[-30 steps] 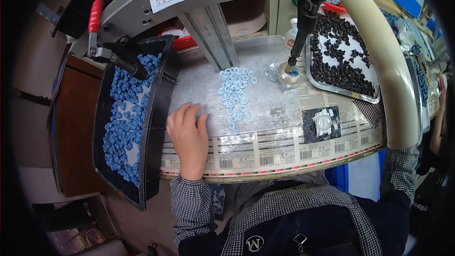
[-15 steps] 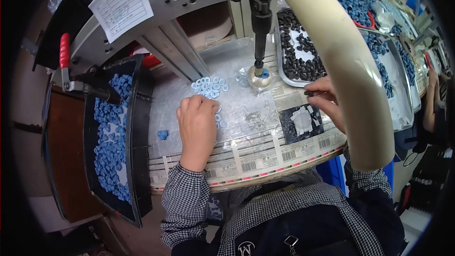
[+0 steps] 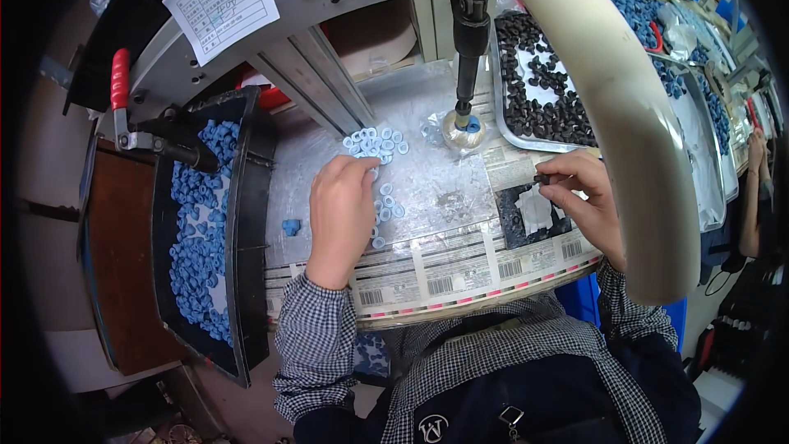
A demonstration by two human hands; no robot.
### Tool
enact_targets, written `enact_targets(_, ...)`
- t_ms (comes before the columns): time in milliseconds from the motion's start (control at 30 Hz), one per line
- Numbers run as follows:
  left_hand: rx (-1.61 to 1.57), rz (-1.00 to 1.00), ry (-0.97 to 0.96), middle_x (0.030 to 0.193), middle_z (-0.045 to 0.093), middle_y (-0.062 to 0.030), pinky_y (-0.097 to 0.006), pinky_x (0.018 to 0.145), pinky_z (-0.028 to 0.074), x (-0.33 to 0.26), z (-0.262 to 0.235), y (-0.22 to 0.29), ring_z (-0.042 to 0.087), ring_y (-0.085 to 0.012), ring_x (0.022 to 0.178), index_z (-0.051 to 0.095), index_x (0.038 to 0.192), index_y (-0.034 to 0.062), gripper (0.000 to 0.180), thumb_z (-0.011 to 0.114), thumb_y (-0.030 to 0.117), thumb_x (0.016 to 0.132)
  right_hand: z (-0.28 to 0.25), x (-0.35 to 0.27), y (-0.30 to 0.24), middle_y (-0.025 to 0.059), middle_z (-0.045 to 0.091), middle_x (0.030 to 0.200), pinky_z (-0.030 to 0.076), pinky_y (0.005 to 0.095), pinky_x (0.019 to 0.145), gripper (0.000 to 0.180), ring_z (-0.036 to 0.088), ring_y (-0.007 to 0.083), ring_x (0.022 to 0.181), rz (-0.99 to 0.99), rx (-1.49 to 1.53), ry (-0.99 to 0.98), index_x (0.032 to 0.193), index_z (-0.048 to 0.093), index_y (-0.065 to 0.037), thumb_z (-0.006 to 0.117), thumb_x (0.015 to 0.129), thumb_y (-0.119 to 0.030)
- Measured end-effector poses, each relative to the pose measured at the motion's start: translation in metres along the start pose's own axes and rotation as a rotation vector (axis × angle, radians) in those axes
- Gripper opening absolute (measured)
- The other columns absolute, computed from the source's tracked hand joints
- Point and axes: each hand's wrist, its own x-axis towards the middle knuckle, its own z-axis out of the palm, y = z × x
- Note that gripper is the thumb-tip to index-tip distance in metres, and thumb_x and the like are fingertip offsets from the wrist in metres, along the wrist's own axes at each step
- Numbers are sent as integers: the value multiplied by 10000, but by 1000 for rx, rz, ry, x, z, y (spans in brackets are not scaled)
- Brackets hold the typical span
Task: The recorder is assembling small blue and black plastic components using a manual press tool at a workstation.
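The left hand (image 3: 341, 212) reaches pale-blue oval rings (image 3: 386, 145) at its fingertips, its grip unclear, while the right hand (image 3: 588, 200) pinches a small black piece (image 3: 542, 179) above a dark square pad (image 3: 512, 233). Ring-picking seems underway, calling for a precise pinch.

Extends both forearms (image 3: 316, 337) forward, well apart, holding left hand (image 3: 339, 210) palm down with fingers (image 3: 357, 166) bent forward, and angling right hand (image 3: 590, 197) inward with thumb (image 3: 563, 200) and fingertips (image 3: 555, 166) pinched close.

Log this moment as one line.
left hand: at pale blue rings | right hand: pinching small black part | blue piece: beside left hand
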Motion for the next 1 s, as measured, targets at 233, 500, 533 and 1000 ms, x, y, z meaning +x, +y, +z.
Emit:
enact_targets(233,-1054,-429,-129,1078,716,-107,-268,821,567,-31,26,44,707,-169,960,664,1132,-38,170,617,4,974,17,5,-19,111,686,983,582,267,748,264,693,162,841,-62,129,-89,1116,709,11,727,854,23)
enact_targets(500,-1344,-574,-261,1039,740,-119,-246,866,576,-34,50,69,716,-141,930,647,1204,-45,220,602,14,997,41,11,-10,115,689,956,559,303,725,295,693,218,826,-309,-58,-117,1085,710,-8,785,801,-16)
enact_targets(533,-1346,-573,-262,1039,740,-119,-246,866,576,-35,50,71,716,-141,930,647,1204,-45,220,602,14,997,43,11,-7,115,689,956,559,303,725,295,693,218,826,-309,-59,-117,1085,710,-8,785,801,-16)
enact_targets(1000,-1524,-617,-338,1041,723,-110,-259,878,570,-33,44,71,695,-147,946,667,1132,-32,165,625,-2,976,37,8,-12,114,701,946,561,315,711,323,693,244,841,-317,-104,-101,1105,724,-19,787,789,-17)
